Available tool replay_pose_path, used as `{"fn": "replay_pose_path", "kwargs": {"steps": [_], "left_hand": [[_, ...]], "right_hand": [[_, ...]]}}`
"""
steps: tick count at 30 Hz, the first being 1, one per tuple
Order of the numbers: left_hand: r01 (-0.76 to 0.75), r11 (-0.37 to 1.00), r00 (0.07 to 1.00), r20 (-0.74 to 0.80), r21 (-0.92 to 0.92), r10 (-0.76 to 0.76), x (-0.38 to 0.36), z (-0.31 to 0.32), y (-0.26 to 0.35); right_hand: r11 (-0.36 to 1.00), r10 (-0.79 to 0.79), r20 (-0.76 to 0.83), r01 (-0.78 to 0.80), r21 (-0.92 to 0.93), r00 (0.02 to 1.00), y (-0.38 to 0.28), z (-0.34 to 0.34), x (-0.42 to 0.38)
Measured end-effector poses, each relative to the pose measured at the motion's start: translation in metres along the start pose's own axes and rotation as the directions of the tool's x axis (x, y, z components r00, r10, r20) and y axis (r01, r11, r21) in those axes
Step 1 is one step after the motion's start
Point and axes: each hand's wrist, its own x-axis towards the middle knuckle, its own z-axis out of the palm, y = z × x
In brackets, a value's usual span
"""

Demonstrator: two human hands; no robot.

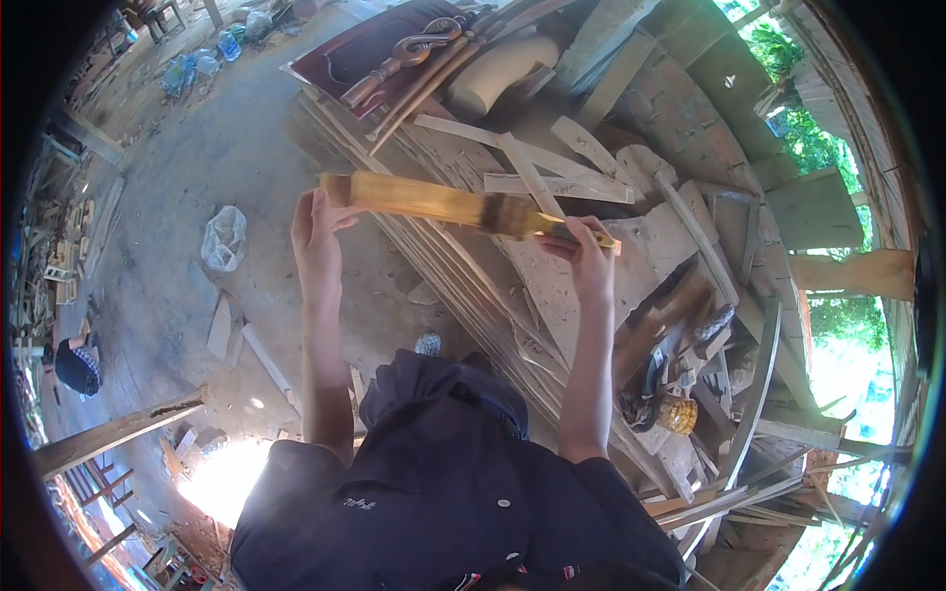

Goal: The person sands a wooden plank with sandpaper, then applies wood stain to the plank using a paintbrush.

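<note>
A long yellow wooden piece (419,197) is held out in front of me, roughly level, above stacked boards. My left hand (320,222) grips its broader left end from below, near a browner end section. Toward the right, a dark brown, rough-looking band (507,216) crosses it. My right hand (584,251) is closed around the narrow yellow part beyond this band, whose tip shows past the fingers. I cannot tell whether that narrow part is one with the wooden piece or a separate tool.
Long planks (414,256) are stacked under my hands. At the back lie a dark red panel (340,64), a carved scroll piece (409,59) and a thick curved wooden piece (503,74). Offcuts pile up on the right near a yellow-brown jar (677,414). A plastic bag (225,238) lies on the floor.
</note>
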Motion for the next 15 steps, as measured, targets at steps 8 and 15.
{"fn": "replay_pose_path", "kwargs": {"steps": [8,15], "left_hand": [[0.036,0.999,0.999,-0.009,0.021,-0.035,-0.004,-0.001,0.002],[0.011,0.998,1.000,-0.028,0.069,-0.009,-0.005,-0.001,-0.002]], "right_hand": [[0.864,-0.277,-0.244,0.129,-0.487,0.929,-0.032,-0.031,-0.026],[0.509,-0.417,0.338,0.525,-0.683,0.844,-0.020,0.098,-0.083]]}}
